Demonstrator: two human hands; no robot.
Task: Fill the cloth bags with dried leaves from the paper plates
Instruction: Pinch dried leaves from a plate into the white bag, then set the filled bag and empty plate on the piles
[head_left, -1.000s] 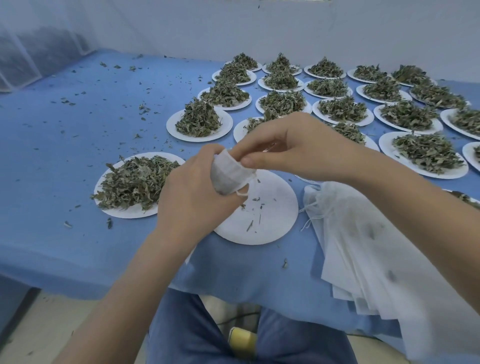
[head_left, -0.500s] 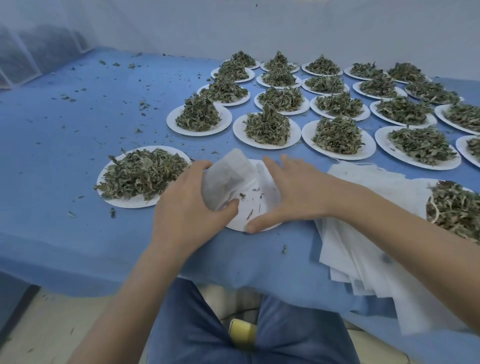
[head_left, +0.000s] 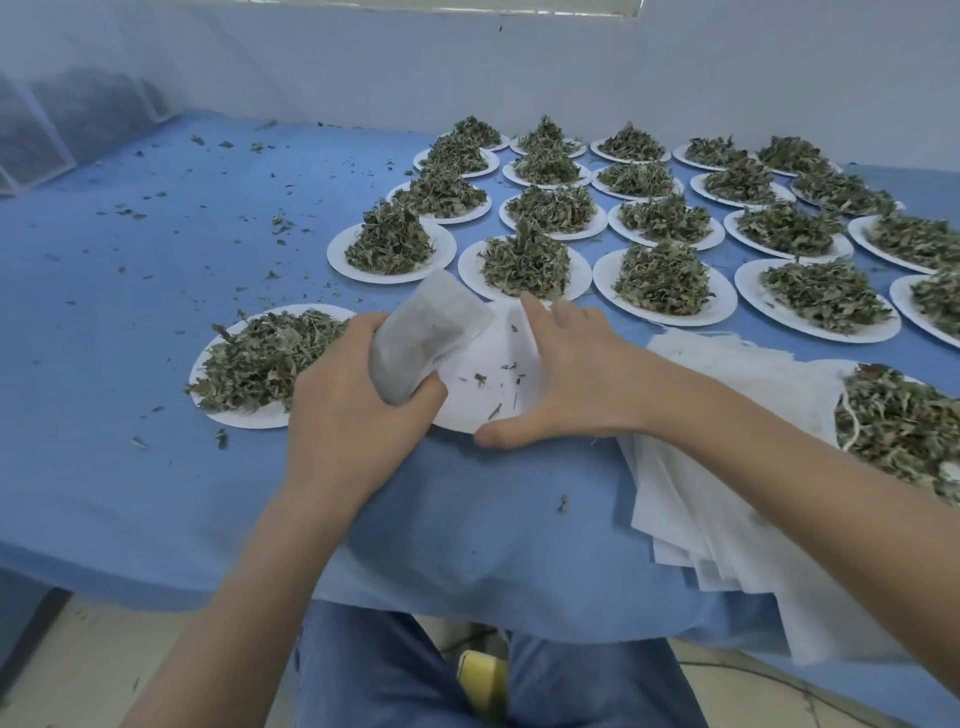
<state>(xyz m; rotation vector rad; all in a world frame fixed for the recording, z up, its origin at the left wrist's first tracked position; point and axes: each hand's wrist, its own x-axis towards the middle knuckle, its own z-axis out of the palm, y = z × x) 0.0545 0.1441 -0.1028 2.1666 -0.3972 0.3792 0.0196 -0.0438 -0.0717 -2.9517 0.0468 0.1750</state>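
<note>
Blue cloth-covered table (head_left: 156, 364). White paper plates heaped with dried green leaves (head_left: 662, 278) fill 12 to 3 o'clock. Stack of flat white cloth bags (head_left: 727, 493) at 3. Nearly bare white paper plate (head_left: 493, 384) at centre, my right hand (head_left: 566, 379) flat on it, fingers straight. My left hand (head_left: 353, 410) grips a white cloth bag (head_left: 426, 332) at 9 of that plate; looks filled, dark inside, hard to confirm.

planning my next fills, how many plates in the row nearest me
3: a heaped left plate beside the left hand, a nearly empty plate under the right hand, a heaped right plate at the frame's edge. Others may lie out of frame.
</note>
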